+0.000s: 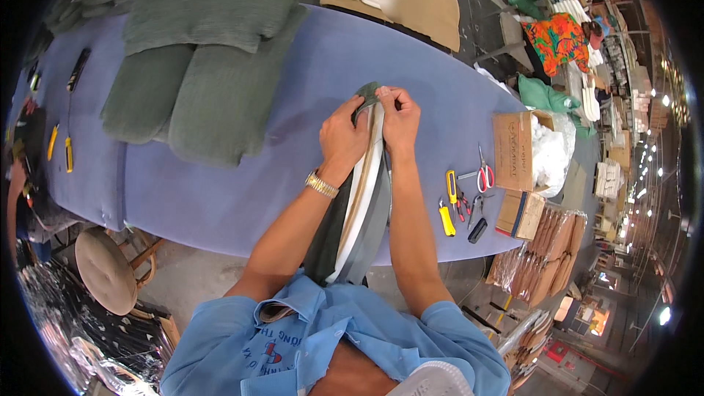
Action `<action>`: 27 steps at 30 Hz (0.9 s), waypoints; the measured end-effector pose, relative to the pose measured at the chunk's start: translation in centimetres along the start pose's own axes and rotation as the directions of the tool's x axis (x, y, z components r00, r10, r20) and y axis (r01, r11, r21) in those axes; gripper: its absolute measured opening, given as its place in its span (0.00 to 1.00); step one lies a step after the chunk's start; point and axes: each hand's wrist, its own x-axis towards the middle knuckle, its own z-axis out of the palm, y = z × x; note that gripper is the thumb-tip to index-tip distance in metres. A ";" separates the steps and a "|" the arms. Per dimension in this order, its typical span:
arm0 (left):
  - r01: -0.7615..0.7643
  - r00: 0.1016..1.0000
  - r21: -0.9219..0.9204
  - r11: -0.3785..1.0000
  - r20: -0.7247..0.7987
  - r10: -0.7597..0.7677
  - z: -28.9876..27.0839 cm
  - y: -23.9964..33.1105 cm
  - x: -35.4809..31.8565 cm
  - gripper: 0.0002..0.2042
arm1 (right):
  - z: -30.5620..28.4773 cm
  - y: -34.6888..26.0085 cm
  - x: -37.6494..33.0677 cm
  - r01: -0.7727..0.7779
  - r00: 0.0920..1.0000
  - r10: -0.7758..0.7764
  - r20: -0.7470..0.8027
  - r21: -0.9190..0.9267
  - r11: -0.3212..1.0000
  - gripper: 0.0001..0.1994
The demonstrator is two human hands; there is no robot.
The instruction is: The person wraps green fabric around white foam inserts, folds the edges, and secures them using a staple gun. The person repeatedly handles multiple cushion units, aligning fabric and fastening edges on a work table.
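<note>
The green cover [367,92] sits half-pulled over a foam cushion [361,205] standing on edge on the blue table [242,191], its far corner pinched by both the left hand [345,136] and right hand [400,119], scissors [484,172] nearby.

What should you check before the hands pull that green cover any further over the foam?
1. Both hands hold the cover: left hand and right hand pinch the green cover at its far end: ok.
2. Foam pad lies straight between the forearms: ok.
3. Cover is even on the underside: cannot tell.
4. Scissors and yellow knife lie away from the hands: ok.
5. Finished cushions are apart from the work: ok.
</note>
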 end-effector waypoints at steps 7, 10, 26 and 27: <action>0.030 0.999 -0.209 0.977 -0.028 -0.037 0.8 0.9 1.4 0.13 | 1.6 -0.3 -0.6 -0.063 0.996 0.071 -0.046 0.166 0.984 0.11; -0.034 0.998 -0.183 0.983 -0.051 0.025 0.4 0.9 2.0 0.12 | 2.5 -0.3 -0.7 0.015 0.998 -0.003 -0.066 0.184 0.983 0.11; 0.156 0.940 -0.555 0.817 0.338 0.051 -3.0 -2.3 4.6 0.18 | 2.7 0.6 -1.1 0.057 0.997 -0.035 -0.067 0.371 0.927 0.12; 0.171 0.928 -0.534 0.828 0.369 0.046 -2.5 -3.2 6.1 0.22 | 2.4 0.6 -1.3 0.055 0.997 -0.035 -0.062 0.360 0.931 0.12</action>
